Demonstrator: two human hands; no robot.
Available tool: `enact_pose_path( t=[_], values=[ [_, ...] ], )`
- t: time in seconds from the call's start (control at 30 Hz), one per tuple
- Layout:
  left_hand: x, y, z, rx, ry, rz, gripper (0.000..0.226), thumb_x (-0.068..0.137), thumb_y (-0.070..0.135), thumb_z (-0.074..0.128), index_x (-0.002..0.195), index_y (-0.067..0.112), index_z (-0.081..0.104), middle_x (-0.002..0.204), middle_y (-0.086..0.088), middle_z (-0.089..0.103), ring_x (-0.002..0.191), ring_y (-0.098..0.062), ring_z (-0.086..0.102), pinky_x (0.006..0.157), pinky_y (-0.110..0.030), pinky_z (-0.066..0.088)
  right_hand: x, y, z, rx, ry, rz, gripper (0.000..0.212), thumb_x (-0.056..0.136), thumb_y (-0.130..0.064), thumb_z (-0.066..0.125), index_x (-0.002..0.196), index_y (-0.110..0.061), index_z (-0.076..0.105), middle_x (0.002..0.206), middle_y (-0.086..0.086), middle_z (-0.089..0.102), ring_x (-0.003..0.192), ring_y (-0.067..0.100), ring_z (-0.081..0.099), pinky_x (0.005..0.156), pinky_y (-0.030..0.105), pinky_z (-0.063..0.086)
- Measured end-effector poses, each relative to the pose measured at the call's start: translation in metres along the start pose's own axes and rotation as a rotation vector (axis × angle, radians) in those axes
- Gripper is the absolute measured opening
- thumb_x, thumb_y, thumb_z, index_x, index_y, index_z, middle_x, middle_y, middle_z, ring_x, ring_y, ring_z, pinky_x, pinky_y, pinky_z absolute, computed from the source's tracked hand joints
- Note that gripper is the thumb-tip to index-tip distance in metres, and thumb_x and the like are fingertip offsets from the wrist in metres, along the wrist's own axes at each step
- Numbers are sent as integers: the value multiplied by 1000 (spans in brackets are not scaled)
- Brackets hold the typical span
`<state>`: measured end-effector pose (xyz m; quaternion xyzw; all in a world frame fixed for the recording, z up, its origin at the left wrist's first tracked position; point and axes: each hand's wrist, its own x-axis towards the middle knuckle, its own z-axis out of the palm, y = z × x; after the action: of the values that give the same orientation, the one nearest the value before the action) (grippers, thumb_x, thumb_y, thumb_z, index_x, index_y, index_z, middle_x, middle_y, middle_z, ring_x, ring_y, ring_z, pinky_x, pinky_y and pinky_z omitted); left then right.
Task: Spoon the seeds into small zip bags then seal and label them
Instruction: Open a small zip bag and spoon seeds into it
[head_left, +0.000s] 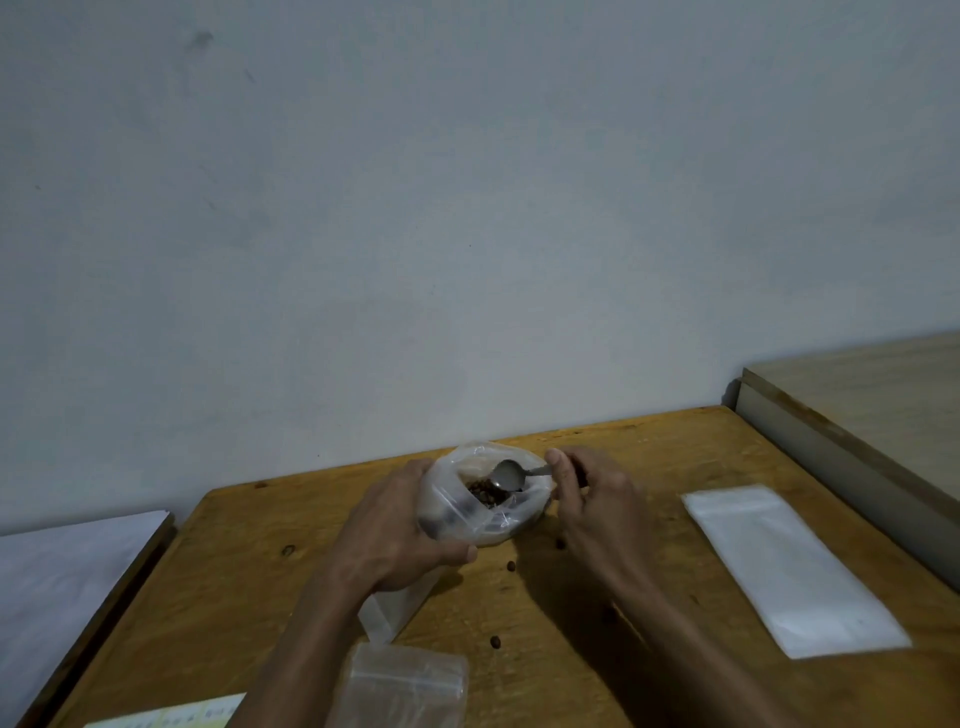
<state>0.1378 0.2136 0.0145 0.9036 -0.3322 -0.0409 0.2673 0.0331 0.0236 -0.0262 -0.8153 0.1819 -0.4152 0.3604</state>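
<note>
My left hand (389, 530) grips a clear plastic bag (483, 512) of dark brown seeds (485, 493) and holds its mouth open, just above the wooden table (249, 571). My right hand (592, 499) pinches the handle of a small metal spoon (511, 475), whose bowl sits inside the bag's mouth above the seeds. A small zip bag (397, 603) lies under my left wrist. A stack of small zip bags (405, 680) sits at the near edge between my forearms.
A few loose seeds (496, 642) lie on the table near my right forearm. A large white plastic bag (789, 566) lies flat at the right. A label sheet (171, 717) shows at the bottom left. A white surface (57, 587) adjoins on the left, a raised board (857, 415) on the right.
</note>
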Motion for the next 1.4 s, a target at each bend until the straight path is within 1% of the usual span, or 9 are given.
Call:
enact_pose_path(
  t=[0.17,0.4,0.63,0.83,0.93,1.0,1.1,1.23,1.4],
  values=[
    [1,-3,1,-43,8,2,108,60,53,91,150,27,36,136,12,49,113,-11,49,95,-33,50,-3,-1,30,41,-87,205,32,104,-33,48,91,-16,71,80,-3,68,73,10,65,66,38,58],
    [2,-11,4,-68,13,17,109,60,57,89,150,28,37,140,8,52,116,-15,52,94,-36,52,6,-8,18,262,3,668,29,103,-28,52,80,-15,65,74,3,68,61,13,62,46,22,45],
    [4,-18,7,-129,65,-19,113,61,61,88,152,25,32,146,3,49,117,-18,53,87,-28,49,27,-36,-15,330,93,501,29,101,-33,57,80,-18,69,66,4,72,60,16,69,61,41,60],
    [2,-22,8,-189,100,-26,107,65,60,87,149,25,30,141,0,49,114,-19,54,81,-25,49,24,-66,-18,229,-82,179,29,101,-38,55,89,-20,74,64,-5,68,56,7,65,51,28,53],
    [1,-24,7,-219,154,-22,99,68,54,87,145,25,32,131,3,51,105,-15,55,73,-20,47,19,-68,-14,235,-5,26,27,101,-34,56,90,-18,74,63,-5,66,58,10,64,49,24,49],
    [1,-27,6,-243,171,-37,100,69,53,87,146,24,30,133,1,50,108,-18,56,79,-26,51,20,-61,-13,246,80,49,25,102,-33,55,92,-19,73,63,-6,66,60,9,64,49,19,47],
    [1,-31,3,-267,184,-45,105,69,53,87,149,23,27,138,-3,49,113,-23,56,88,-37,56,20,-43,-7,158,94,128,32,103,-35,53,87,-15,73,64,0,68,61,16,65,54,30,49],
    [-2,-26,0,-336,198,-38,107,67,54,88,149,23,26,135,-1,47,114,-23,54,84,-31,54,17,-19,9,31,5,291,31,101,-33,55,82,-14,70,76,3,72,71,17,65,55,25,43],
    [-6,-16,-3,-419,218,-17,102,70,51,87,147,30,23,134,0,42,116,-22,52,75,-19,51,11,-10,14,-166,-65,375,28,92,-45,65,106,-23,73,116,-1,67,109,19,59,93,44,52]
  ],
)
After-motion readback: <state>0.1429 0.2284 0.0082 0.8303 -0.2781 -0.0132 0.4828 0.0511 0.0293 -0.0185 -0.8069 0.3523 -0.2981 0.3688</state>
